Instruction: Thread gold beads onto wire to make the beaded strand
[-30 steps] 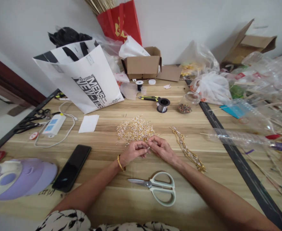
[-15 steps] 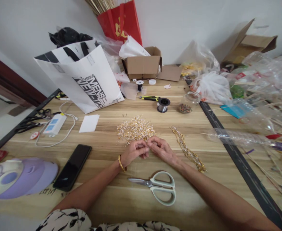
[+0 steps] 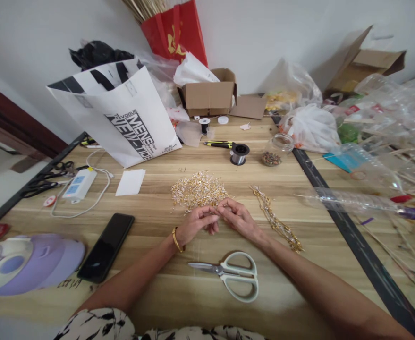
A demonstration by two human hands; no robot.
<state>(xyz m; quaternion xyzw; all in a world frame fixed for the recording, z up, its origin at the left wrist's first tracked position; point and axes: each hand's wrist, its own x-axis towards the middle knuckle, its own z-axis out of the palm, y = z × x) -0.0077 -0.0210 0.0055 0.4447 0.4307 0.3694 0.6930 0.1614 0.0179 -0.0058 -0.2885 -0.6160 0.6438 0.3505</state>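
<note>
My left hand (image 3: pixel 199 223) and my right hand (image 3: pixel 236 217) meet fingertip to fingertip at the near edge of a pile of small gold and silver beads (image 3: pixel 198 190). Both are closed in a pinch. What lies between the fingers is too small to make out. Right of my right hand, strands of gold and silver beads (image 3: pixel 275 217) lie in a bunch on the wooden table (image 3: pixel 157 245). Below my hands rest scissors (image 3: pixel 237 276) with pale handles, blades pointing left.
A black phone (image 3: pixel 106 247), a power strip (image 3: pixel 81 185) and a white paper (image 3: pixel 130 182) lie to the left. Behind the beads are a wire spool (image 3: pixel 239 154), a utility knife (image 3: pixel 218 144) and a glass jar (image 3: pixel 275 152). Clear plastic bottles (image 3: pixel 380 146) crowd the right.
The camera view has shifted very slightly. My hands stay together by the bead pile, with only tiny finger movement.
</note>
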